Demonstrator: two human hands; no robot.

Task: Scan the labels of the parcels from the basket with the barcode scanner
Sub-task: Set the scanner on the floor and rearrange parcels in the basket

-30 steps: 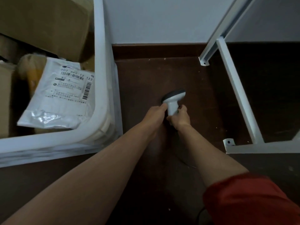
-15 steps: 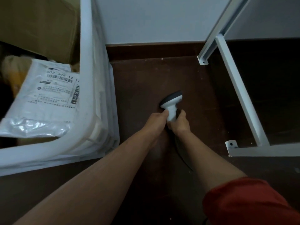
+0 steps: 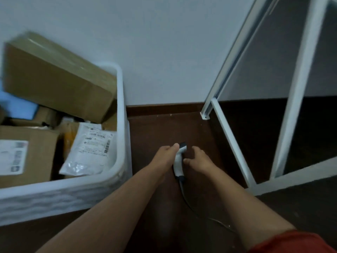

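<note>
A white barcode scanner [image 3: 179, 160] with a dark head is held low over the dark floor, its handle pointing back toward me. My left hand [image 3: 164, 157] grips it from the left, thumb near the head. My right hand [image 3: 200, 160] holds the handle from the right with its fingertips. The white plastic basket [image 3: 120, 125] stands to the left, apart from both hands. In it lie a white poly mailer [image 3: 91, 148] with a barcode label facing up, a labelled cardboard box [image 3: 31, 154] and a large tilted cardboard box [image 3: 54, 79].
The scanner's dark cable [image 3: 186, 197] trails across the brown floor [image 3: 155, 130] toward me. A white metal rack frame [image 3: 230, 141] stands on the right. The white wall [image 3: 164, 52] is straight ahead. A yellow parcel [image 3: 69, 139] and something blue [image 3: 16, 106] also sit in the basket.
The view has tilted up, showing more of the basket and the wall. The scanner has turned in my hands, and its head now points away from me. The right hand's grip has loosened.
</note>
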